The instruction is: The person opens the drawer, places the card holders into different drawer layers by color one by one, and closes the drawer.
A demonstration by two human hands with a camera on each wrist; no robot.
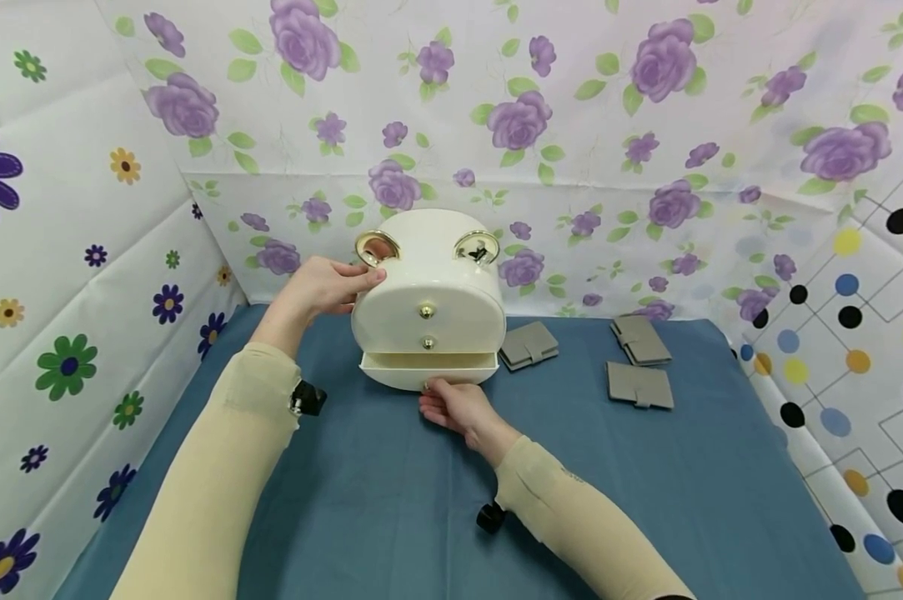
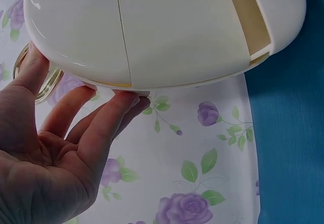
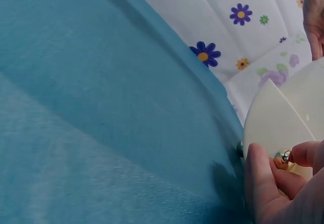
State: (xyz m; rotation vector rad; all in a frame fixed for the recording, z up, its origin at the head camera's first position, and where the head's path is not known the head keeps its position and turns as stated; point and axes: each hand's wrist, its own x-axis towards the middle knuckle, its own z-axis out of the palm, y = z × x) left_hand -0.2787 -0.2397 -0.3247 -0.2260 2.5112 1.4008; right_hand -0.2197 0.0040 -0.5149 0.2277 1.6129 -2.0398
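Note:
A glossy white drawer box (image 1: pixel 428 275) with gold rings on top stands on the blue cloth. Its front carries gold knobs, and the bottom drawer (image 1: pixel 391 375) sticks out partway. My left hand (image 1: pixel 327 287) holds the box at its upper left, thumb near the top front edge; in the left wrist view its fingertips press against the side. Below the drawer front, my right hand (image 1: pixel 459 408) pinches the drawer's small gold knob (image 3: pixel 282 159) between thumb and fingers. The part of the drawer that shows in the head view has a bare cream inside.
One grey card wallet (image 1: pixel 529 345) lies just right of the box. Farther right are two more grey wallets (image 1: pixel 640 385), close together. Flowered cloth (image 1: pixel 586 125) hangs behind, with patterned sheets at both sides.

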